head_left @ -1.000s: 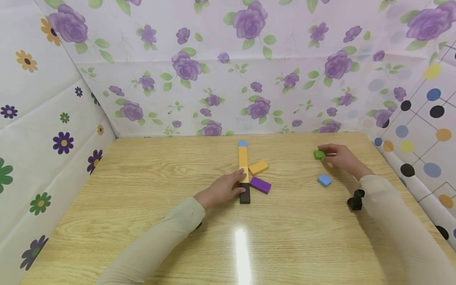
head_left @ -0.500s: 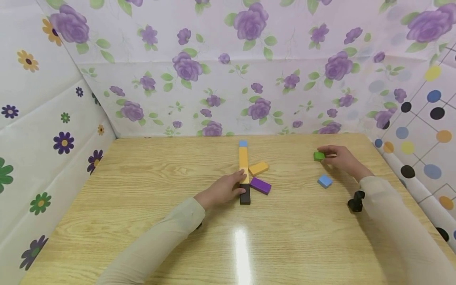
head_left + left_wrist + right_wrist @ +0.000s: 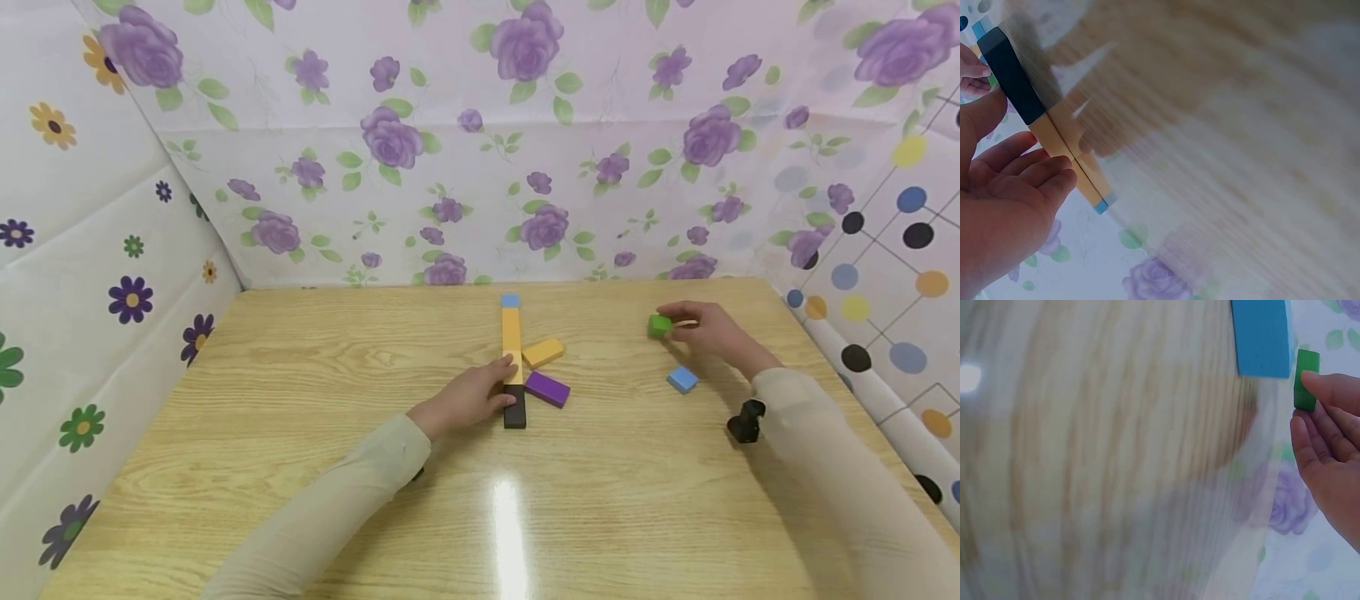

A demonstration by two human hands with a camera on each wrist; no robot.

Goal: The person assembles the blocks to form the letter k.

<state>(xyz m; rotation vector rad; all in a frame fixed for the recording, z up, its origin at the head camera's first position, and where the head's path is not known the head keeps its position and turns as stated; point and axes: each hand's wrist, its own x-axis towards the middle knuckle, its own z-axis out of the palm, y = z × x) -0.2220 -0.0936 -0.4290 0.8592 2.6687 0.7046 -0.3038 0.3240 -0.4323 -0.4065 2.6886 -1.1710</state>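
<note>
Toward the right back of the table, my right hand pinches a small green block between thumb and fingers; the right wrist view shows the thumb on the green block's face. A blue square block lies just in front of that hand. My left hand rests against a straight row of blocks, thumb at the black block and relaxed fingers on the light yellow block. Beyond these the row continues with an orange-yellow block and a blue end block.
Right beside the row lie a loose yellow block and a purple block, both at an angle. A black device sits at the right wrist. Floral cloth walls the back of the wooden table.
My right hand has shifted slightly left with the green block in its fingers. The left hand and the row have stayed put.
</note>
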